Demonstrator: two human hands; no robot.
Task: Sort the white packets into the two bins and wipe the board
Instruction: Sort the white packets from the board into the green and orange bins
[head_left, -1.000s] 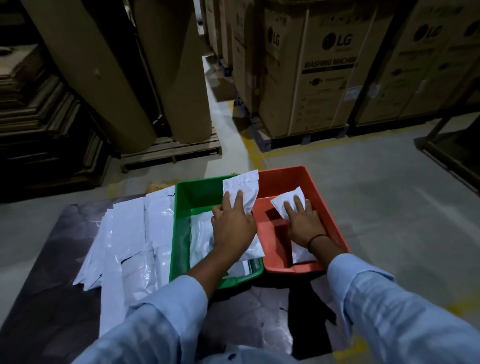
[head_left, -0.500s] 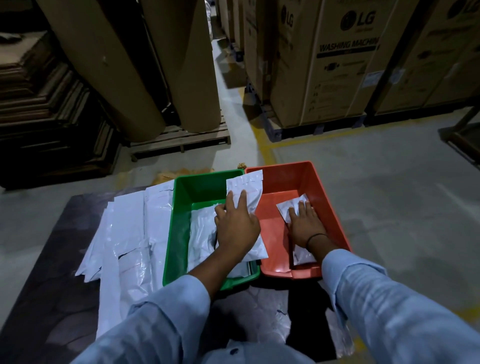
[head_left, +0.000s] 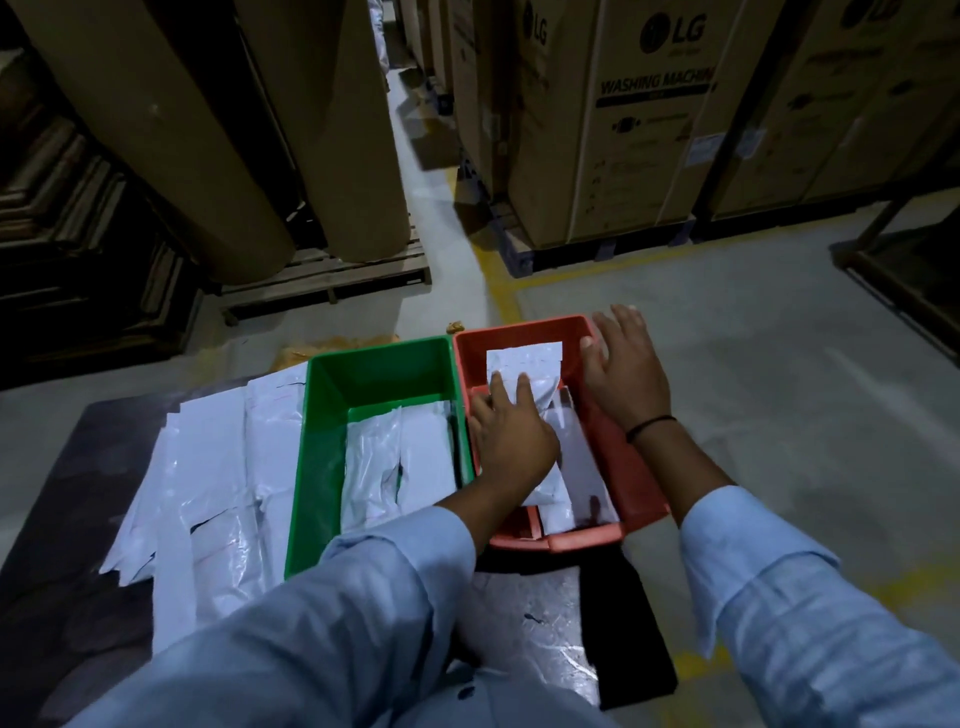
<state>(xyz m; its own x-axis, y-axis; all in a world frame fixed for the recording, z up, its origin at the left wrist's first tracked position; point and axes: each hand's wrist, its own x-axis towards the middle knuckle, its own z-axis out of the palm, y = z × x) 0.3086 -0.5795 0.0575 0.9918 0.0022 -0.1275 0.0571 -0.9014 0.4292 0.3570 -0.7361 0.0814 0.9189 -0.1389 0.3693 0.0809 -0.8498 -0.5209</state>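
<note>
Lying in the red bin, white packet sits under the flat, released left hand.

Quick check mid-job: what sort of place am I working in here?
Most likely a warehouse or stockroom. Tall cartons printed LG Washing Machine stand at the back, big brown rolls stand on a wooden pallet, and a yellow line is painted on the concrete floor.

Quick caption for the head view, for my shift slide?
Left hand presses a white packet into the red bin, right hand open at its right rim, green bin alongside.
</note>
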